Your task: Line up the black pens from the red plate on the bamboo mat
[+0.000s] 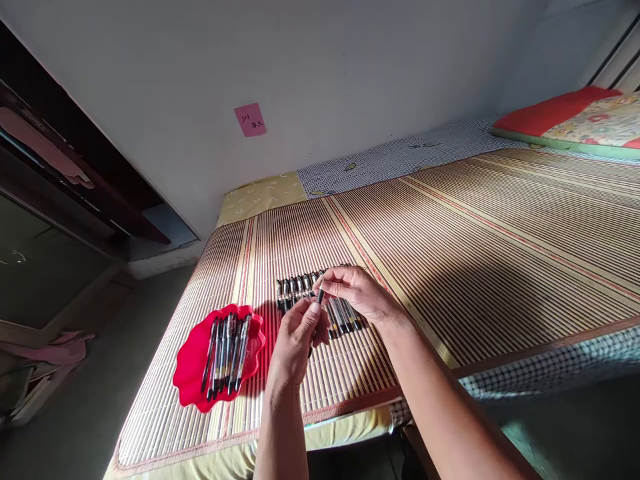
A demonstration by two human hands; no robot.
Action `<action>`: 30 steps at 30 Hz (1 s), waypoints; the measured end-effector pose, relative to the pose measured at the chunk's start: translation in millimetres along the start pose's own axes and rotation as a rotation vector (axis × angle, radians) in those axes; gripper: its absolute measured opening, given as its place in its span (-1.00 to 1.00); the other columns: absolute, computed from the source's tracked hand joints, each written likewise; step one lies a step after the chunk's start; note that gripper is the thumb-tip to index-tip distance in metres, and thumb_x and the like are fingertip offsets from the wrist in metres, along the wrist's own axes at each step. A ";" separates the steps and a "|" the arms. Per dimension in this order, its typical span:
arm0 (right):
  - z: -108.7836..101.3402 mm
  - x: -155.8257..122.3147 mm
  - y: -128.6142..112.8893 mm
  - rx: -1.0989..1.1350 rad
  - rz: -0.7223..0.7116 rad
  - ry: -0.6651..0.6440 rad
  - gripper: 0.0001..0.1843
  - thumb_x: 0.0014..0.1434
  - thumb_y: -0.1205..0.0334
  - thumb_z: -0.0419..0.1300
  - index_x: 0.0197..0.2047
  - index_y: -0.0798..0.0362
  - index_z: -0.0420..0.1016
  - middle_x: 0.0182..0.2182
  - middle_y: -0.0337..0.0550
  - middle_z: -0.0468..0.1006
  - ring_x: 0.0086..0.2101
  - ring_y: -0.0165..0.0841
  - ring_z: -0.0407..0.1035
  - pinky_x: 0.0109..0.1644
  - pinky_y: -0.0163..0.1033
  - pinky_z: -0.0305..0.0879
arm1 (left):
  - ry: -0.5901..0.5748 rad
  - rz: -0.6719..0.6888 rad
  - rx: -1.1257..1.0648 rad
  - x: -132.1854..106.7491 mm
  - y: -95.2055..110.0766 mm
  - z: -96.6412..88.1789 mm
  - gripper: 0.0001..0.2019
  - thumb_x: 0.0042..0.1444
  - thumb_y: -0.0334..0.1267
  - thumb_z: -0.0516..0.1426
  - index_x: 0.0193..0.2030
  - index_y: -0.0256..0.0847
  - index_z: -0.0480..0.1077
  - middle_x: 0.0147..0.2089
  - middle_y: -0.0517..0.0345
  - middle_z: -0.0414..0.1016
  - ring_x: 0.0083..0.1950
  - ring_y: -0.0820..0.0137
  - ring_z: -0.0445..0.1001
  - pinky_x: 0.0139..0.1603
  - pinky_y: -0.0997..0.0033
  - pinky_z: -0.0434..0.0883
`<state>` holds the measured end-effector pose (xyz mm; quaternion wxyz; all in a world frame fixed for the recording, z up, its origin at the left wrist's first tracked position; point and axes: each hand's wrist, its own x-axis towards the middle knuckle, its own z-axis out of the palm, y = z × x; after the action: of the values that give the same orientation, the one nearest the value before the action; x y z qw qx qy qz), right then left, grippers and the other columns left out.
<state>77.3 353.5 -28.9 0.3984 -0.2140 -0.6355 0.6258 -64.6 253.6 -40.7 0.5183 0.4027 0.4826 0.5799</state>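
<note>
In the head view, my left hand (299, 328) is closed around a dark pen (321, 294), held upright above the mat. The fingers of my right hand (356, 291) pinch at the upper end of the same pen; what exactly lies between their tips is too small to make out. Under and behind both hands, a row of black-capped pens (300, 285) lies side by side on the mat, partly hidden by the hands. To the left, a red scalloped tray (187, 363) carries several more clear-barrelled pens (227, 353) with dark ends.
A striped bamboo mat (450, 247) covers the bed, its front edge close to my forearms. Pillows (560, 120) lie at the far right. The wall behind bears a pink note (251, 120). Floor (150, 333) shows left of the bed.
</note>
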 end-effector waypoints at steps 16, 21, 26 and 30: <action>-7.3 -4.4 -0.1 0.175 0.067 -0.055 -0.79 0.23 0.06 0.32 -0.24 0.03 0.66 -0.28 -0.17 0.62 -0.45 -0.46 0.24 -0.34 -0.31 0.23 | -0.134 -0.179 -0.179 -1.1 3.7 9.0 -0.58 0.07 0.06 0.39 -0.32 -0.24 0.38 -0.55 0.30 0.35 -0.66 0.59 0.25 -0.64 0.58 0.01; -10.2 -5.6 -0.9 0.266 0.102 -0.029 -0.79 0.16 0.05 0.40 -0.23 0.01 0.65 -0.30 -0.18 0.61 -0.41 -0.45 0.33 -0.29 -0.30 0.30 | -0.222 -0.219 -0.162 -3.3 4.6 8.7 -0.54 0.16 0.14 0.29 -0.29 -0.31 0.48 -0.57 0.23 0.36 -0.68 0.53 0.32 -0.67 0.54 -0.02; -22.3 -3.9 -4.6 0.322 -0.001 0.188 -0.76 0.10 0.03 0.46 -0.26 -0.01 0.65 -0.28 -0.15 0.62 -0.38 -0.42 0.36 -0.31 -0.30 0.34 | -0.268 -0.218 -0.089 -3.4 0.3 3.0 -0.56 0.24 0.12 0.24 -0.25 -0.32 0.52 -0.57 0.21 0.37 -0.66 0.54 0.30 -0.64 0.53 -0.02; -41.9 -0.7 -5.6 0.396 -0.137 0.478 -0.74 0.00 0.06 0.53 -0.28 -0.03 0.65 -0.30 -0.18 0.62 -0.37 -0.43 0.38 -0.29 -0.33 0.40 | -0.224 -0.189 0.031 -0.6 -4.7 -4.2 -0.56 0.19 0.13 0.29 -0.26 -0.31 0.52 -0.57 0.25 0.36 -0.63 0.59 0.23 -0.59 0.55 -0.02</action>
<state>111.5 378.5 -27.8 0.6117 -0.2301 -0.4026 0.6410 -67.6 252.4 -46.2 0.6148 0.4255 0.4665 0.4726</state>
